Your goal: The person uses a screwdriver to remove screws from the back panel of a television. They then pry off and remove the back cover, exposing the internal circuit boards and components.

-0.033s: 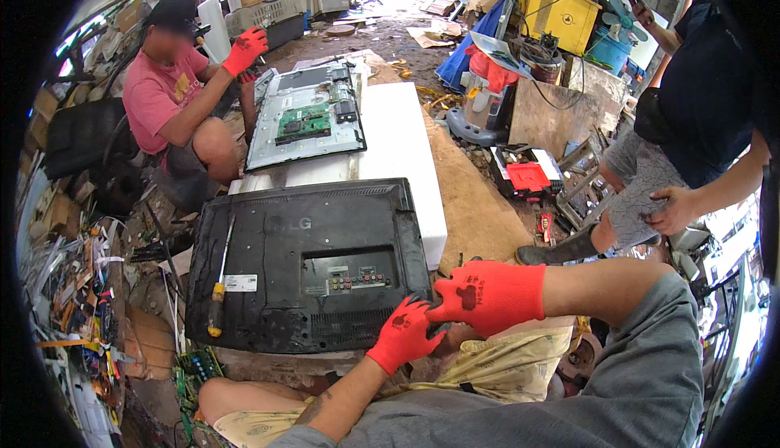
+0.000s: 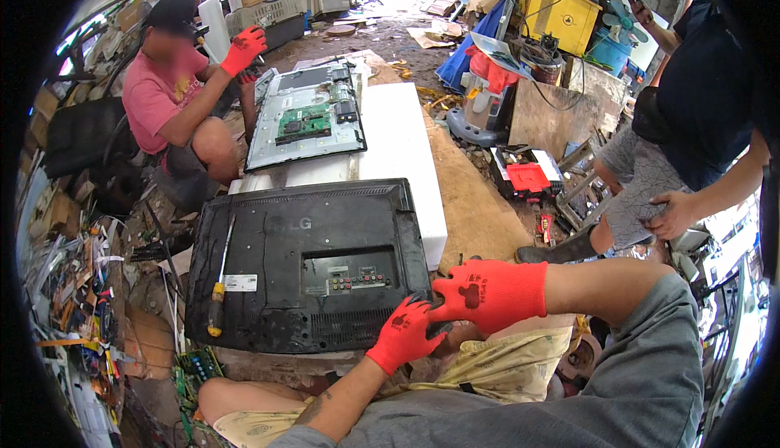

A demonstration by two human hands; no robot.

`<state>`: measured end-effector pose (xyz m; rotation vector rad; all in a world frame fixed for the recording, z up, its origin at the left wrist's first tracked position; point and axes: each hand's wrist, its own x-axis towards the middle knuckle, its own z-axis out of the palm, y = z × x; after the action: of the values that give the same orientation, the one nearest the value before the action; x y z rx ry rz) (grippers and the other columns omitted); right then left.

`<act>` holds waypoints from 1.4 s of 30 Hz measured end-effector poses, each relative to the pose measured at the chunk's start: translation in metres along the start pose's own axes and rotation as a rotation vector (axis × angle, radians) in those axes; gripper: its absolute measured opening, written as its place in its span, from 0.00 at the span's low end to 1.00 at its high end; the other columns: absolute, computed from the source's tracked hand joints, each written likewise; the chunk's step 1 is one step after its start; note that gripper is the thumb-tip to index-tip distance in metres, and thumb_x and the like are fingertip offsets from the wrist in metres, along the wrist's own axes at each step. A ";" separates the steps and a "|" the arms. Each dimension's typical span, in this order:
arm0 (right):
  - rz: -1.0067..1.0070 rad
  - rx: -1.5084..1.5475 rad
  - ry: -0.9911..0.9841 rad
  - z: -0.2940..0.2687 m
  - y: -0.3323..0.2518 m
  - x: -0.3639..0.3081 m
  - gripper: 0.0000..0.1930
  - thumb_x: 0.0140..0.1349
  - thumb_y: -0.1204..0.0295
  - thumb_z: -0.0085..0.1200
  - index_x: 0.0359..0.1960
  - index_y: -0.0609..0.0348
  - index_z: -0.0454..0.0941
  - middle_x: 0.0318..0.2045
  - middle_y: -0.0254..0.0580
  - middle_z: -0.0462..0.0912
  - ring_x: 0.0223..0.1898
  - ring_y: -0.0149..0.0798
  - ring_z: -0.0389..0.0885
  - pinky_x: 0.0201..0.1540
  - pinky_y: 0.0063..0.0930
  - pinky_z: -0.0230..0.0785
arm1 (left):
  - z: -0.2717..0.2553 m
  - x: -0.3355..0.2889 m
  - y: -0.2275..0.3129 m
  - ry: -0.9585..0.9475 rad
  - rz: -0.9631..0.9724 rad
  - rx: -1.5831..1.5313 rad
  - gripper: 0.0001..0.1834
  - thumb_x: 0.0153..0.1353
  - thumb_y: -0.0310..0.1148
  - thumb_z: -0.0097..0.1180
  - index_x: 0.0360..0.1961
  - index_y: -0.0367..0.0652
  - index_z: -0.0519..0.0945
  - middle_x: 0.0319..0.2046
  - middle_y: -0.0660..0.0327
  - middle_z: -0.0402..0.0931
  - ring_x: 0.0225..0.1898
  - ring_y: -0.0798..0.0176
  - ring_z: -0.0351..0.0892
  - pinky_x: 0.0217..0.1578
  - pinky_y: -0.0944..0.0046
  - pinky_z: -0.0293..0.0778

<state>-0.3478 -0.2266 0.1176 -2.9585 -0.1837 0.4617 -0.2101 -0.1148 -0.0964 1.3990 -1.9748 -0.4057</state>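
Note:
My left hand [image 2: 403, 338], in a red glove with dark fingertips, is just off the near right corner of a black flat-screen television [image 2: 276, 241] lying face down. My right hand [image 2: 491, 295], in a matching glove, meets it from the right. The right fingers are curled against the left fingers; whatever they pinch is hidden between the gloves. Those of my left hand look stretched and apart. On the television's back, at the left, lies a screwdriver [image 2: 217, 302] with a yellow and dark handle and a long shaft.
Beyond is an opened panel [image 2: 345, 141] with a green circuit board [image 2: 305, 123], on white foam [image 2: 398, 131]. A person [image 2: 166, 82] with red gloves sits at the far left; another person [image 2: 699, 107] stands at the right. A toolbox [image 2: 528, 176] and scrap [image 2: 81, 302] lie around.

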 end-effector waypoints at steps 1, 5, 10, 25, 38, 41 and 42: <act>-0.043 -0.018 0.022 0.002 0.003 0.000 0.22 0.56 0.60 0.60 0.53 0.46 0.74 0.41 0.51 0.76 0.36 0.53 0.82 0.35 0.45 0.76 | 0.000 0.000 0.000 -0.004 0.001 -0.023 0.22 0.56 0.43 0.63 0.48 0.42 0.81 0.47 0.51 0.80 0.54 0.49 0.77 0.66 0.48 0.62; -0.010 0.011 -0.053 0.000 0.002 0.004 0.23 0.56 0.61 0.61 0.54 0.47 0.73 0.46 0.53 0.73 0.39 0.56 0.81 0.36 0.46 0.76 | 0.000 0.000 -0.002 -0.043 -0.033 -0.078 0.21 0.56 0.42 0.63 0.47 0.41 0.81 0.44 0.51 0.81 0.51 0.48 0.78 0.65 0.48 0.62; 0.332 0.097 -0.192 -0.008 -0.013 0.005 0.24 0.58 0.56 0.57 0.53 0.53 0.73 0.36 0.58 0.79 0.40 0.54 0.83 0.40 0.48 0.77 | -0.004 0.003 0.003 -0.037 -0.023 -0.054 0.19 0.56 0.42 0.63 0.46 0.43 0.81 0.41 0.51 0.81 0.48 0.49 0.79 0.65 0.49 0.63; 0.521 0.818 -0.859 0.017 0.047 0.053 0.13 0.63 0.63 0.50 0.34 0.60 0.82 0.28 0.43 0.83 0.29 0.36 0.85 0.28 0.42 0.76 | 0.002 0.001 -0.001 -0.032 -0.059 -0.029 0.18 0.60 0.43 0.57 0.47 0.47 0.80 0.39 0.57 0.82 0.46 0.54 0.81 0.64 0.49 0.64; 0.502 0.180 -0.626 0.002 0.004 0.060 0.13 0.49 0.66 0.52 0.34 0.58 0.83 0.34 0.56 0.84 0.38 0.58 0.83 0.42 0.49 0.75 | 0.015 -0.006 -0.013 -0.010 0.001 -0.046 0.17 0.61 0.45 0.57 0.46 0.47 0.78 0.36 0.58 0.80 0.45 0.54 0.79 0.62 0.47 0.65; 0.521 0.234 -0.700 0.004 0.014 0.064 0.15 0.48 0.65 0.54 0.36 0.58 0.84 0.35 0.57 0.85 0.38 0.60 0.84 0.42 0.49 0.76 | 0.016 -0.004 -0.009 0.000 0.007 -0.053 0.17 0.61 0.44 0.57 0.46 0.47 0.78 0.36 0.58 0.80 0.46 0.54 0.79 0.62 0.47 0.65; 0.542 0.276 -0.743 0.006 0.018 0.063 0.16 0.48 0.64 0.55 0.37 0.58 0.85 0.36 0.58 0.85 0.38 0.60 0.84 0.42 0.49 0.77 | 0.016 -0.003 -0.007 -0.003 0.007 -0.057 0.17 0.61 0.44 0.57 0.46 0.47 0.78 0.36 0.58 0.80 0.46 0.54 0.79 0.62 0.47 0.65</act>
<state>-0.2885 -0.2349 0.0906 -2.3926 0.5733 1.4936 -0.2158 -0.1169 -0.1134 1.3567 -1.9549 -0.4570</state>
